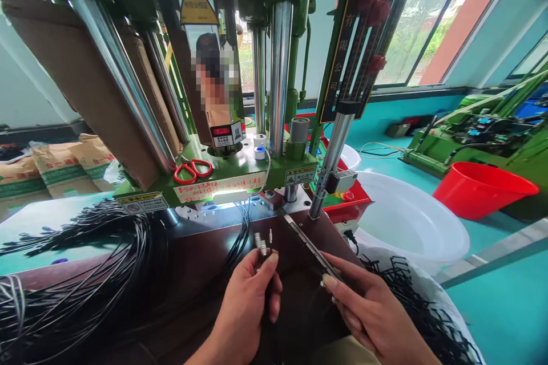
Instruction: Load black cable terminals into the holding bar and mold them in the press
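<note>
My left hand point(250, 296) is closed on black cable ends, with silvery metal connector tips point(260, 243) standing up above the thumb and forefinger. Pinched between thumb and fingers of my right hand point(368, 302) is a long, thin metal bar point(306, 242). It slants away to the upper left, and its far end reaches the front edge of the press bed point(197, 222). The connectors are left of the bar and apart from it. Beyond my left hand, a few black cables point(242, 234) hang down from the lit mould area under the press plate.
A large bundle of black cables point(107, 274) lies at the left. Red-handled scissors point(192, 171) rest on the green press plate. At the right are a white tub point(406, 217), a red bucket point(479, 191) and a bag of black moulded pieces point(411, 291). Steel columns point(280, 74) rise in front.
</note>
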Tool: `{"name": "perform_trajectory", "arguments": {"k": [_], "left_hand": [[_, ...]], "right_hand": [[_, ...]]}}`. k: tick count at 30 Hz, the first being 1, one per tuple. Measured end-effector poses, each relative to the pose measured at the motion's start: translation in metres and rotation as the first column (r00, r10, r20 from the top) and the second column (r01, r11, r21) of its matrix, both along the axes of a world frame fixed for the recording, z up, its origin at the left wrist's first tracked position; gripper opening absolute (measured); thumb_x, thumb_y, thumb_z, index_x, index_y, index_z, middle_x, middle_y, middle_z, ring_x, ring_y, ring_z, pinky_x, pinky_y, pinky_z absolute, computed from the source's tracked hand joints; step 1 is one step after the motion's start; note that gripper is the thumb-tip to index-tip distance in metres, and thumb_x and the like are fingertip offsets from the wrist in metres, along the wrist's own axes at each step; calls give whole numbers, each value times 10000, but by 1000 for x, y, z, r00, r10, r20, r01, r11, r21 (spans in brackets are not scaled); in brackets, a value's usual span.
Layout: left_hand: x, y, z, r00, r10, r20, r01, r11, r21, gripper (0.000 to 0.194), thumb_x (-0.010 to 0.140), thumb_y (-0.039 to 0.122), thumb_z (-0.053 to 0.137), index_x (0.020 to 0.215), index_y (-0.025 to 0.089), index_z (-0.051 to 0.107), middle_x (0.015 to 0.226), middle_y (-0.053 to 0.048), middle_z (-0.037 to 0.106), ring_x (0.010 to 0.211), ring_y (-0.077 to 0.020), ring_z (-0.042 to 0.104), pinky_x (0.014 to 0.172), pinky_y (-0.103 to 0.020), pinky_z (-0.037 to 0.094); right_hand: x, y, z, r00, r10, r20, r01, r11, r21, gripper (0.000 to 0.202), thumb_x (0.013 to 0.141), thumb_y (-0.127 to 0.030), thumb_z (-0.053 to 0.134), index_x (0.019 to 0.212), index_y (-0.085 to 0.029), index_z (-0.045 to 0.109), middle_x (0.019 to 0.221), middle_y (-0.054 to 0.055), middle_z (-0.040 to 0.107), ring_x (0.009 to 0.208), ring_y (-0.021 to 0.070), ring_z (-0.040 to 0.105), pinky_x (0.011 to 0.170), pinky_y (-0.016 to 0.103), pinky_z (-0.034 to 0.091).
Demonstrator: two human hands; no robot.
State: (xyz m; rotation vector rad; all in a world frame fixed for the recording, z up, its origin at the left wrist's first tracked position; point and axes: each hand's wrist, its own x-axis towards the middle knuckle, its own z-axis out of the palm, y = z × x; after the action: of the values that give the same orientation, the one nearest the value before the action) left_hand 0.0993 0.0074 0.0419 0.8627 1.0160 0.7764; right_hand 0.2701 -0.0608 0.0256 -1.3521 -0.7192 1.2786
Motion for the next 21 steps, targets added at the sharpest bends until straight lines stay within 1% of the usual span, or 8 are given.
{"name": "perform_trajectory", "arguments": {"k": [3, 5, 8, 10, 14, 16, 19, 21], "left_hand": [[6, 1, 2, 997, -49, -59, 48, 999, -19, 497, 767, 589, 580, 1063, 193, 529, 447, 104, 424, 284, -36, 207, 290, -174, 117], [9, 1, 2, 993, -98, -73, 97, 995, -8, 526, 781, 590, 553, 1120, 190, 525, 432, 103, 424, 272, -42, 198, 284, -180, 110], [13, 3, 1, 988, -113, -107, 117, 992, 38, 407, 763, 485, 618, 988, 147, 588, 572, 59, 514, 324, -27, 320, 312, -169, 198], [15, 4, -2, 982, -139, -128, 145, 989, 39, 344, 734, 424, 661, 897, 126, 603, 638, 43, 528, 368, -21, 376, 340, -163, 239], [20, 3, -5, 970, -197, -144, 197, 980, -14, 388, 793, 496, 572, 953, 144, 603, 486, 70, 464, 308, -26, 262, 314, -174, 136], [22, 3, -5, 965, -204, -165, 204, 979, -20, 388, 790, 523, 563, 884, 149, 606, 445, 78, 431, 292, -25, 219, 304, -180, 102], [25, 0, -5, 947, -229, -224, 235, 972, 1, 320, 751, 465, 623, 725, 149, 574, 498, 65, 459, 292, -20, 261, 286, -178, 141], [27, -1, -6, 932, -235, -276, 248, 969, 12, 296, 751, 437, 621, 693, 152, 563, 521, 59, 472, 295, -27, 297, 279, -175, 176]], "right_hand": [[-1, 0, 2, 1000, 19, -21, -20, 1000, -23, 720, 699, -527, 738, 1290, -166, 540, 455, -99, 392, 349, 27, 247, 282, 113, 199], [0, -1, 2, 999, 19, -43, -20, 999, -34, 718, 678, -532, 752, 1273, -180, 558, 445, -100, 391, 341, 24, 251, 290, 114, 198], [1, -1, 0, 998, 25, -54, -27, 999, -36, 705, 697, -521, 744, 1284, -184, 547, 442, -106, 376, 342, 20, 238, 298, 118, 190], [2, -1, -2, 997, 57, -49, -58, 998, -33, 711, 723, -506, 731, 1315, -175, 514, 466, -98, 390, 361, 28, 259, 312, 127, 208], [3, 0, -4, 996, 82, -27, -83, 996, -29, 713, 753, -509, 704, 1344, -178, 481, 500, -88, 395, 387, 33, 256, 328, 138, 208], [2, 1, -3, 996, 83, -9, -83, 996, -19, 708, 752, -523, 699, 1334, -173, 495, 483, -95, 369, 383, 32, 232, 326, 141, 181], [2, 1, -3, 997, 79, 19, -79, 997, -7, 696, 753, -530, 695, 1316, -161, 518, 456, -96, 360, 369, 38, 236, 324, 154, 178], [2, 1, -5, 996, 87, 27, -87, 996, 0, 687, 763, -520, 691, 1320, -157, 517, 450, -91, 377, 365, 40, 247, 323, 161, 185]]}}
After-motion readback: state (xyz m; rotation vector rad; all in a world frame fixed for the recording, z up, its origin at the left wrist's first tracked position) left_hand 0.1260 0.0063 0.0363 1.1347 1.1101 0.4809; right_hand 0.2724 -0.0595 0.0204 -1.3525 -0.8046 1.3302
